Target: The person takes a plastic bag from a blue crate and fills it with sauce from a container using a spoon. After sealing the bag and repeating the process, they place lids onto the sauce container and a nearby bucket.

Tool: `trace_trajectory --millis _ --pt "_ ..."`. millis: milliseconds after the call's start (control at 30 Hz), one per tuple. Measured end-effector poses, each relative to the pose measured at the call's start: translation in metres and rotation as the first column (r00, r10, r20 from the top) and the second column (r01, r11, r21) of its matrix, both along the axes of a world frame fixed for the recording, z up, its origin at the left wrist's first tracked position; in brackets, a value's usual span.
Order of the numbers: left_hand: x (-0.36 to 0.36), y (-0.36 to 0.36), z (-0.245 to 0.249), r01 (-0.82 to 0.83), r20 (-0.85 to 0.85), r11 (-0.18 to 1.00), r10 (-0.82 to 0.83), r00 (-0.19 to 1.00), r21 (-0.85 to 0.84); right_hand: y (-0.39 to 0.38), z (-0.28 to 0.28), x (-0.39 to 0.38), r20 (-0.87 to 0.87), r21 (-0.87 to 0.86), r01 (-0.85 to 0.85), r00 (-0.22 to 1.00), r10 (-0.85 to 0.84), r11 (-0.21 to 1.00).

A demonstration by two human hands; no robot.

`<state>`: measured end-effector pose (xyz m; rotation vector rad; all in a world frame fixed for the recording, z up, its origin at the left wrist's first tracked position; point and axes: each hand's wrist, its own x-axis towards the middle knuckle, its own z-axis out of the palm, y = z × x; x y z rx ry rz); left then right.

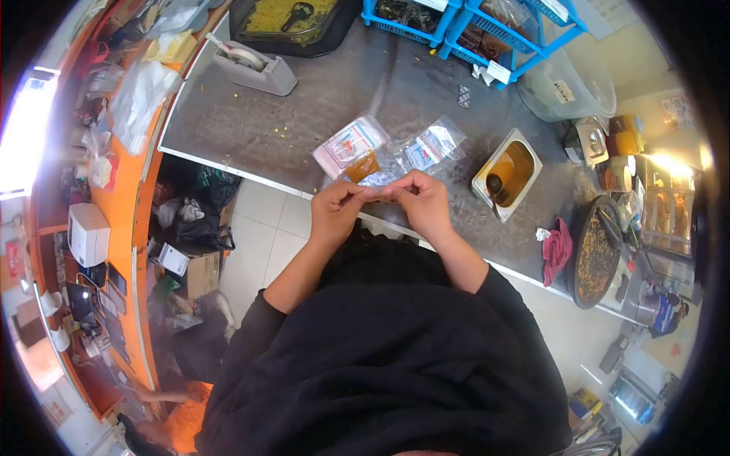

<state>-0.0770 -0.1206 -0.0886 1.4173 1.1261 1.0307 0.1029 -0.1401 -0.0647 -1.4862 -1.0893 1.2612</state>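
Note:
My left hand (337, 211) and my right hand (420, 204) meet at the table's front edge, thumbs and fingers pinched together. Between them they grip the near edge of a small clear plastic bag; the pinched part is mostly hidden by my fingers. Amber-brown sauce (363, 167) shows in the bag just beyond my left hand. Behind it lies a stack of printed plastic bags (350, 143) with pink edges. A clear bag with a printed label (435, 147) rests beyond my right hand.
A steel container of brown sauce (520, 166) with a ladle stands to the right, past it a maroon cloth (557, 252) and a round dark pan (595, 262). At the back are a tape dispenser (255, 70), a tray of yellow food (266, 23) and blue racks (487, 45). A person in orange (186, 418) is lower left.

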Motion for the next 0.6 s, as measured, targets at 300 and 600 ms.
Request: trace_trajectory --millis 300,600 --pt "-0.024 0.05 -0.052 -0.02 -0.548 0.951 0.195 0.813 0.308 0.075 -0.09 -0.024 0.471 0.318 -0.065 0.877 -0.098 0.946" --pt "-0.038 0.088 -0.044 0.285 -0.55 0.917 -0.091 0.83 0.278 0.071 -0.074 -0.024 0.282 0.223 -0.081 0.959 0.015 0.971"
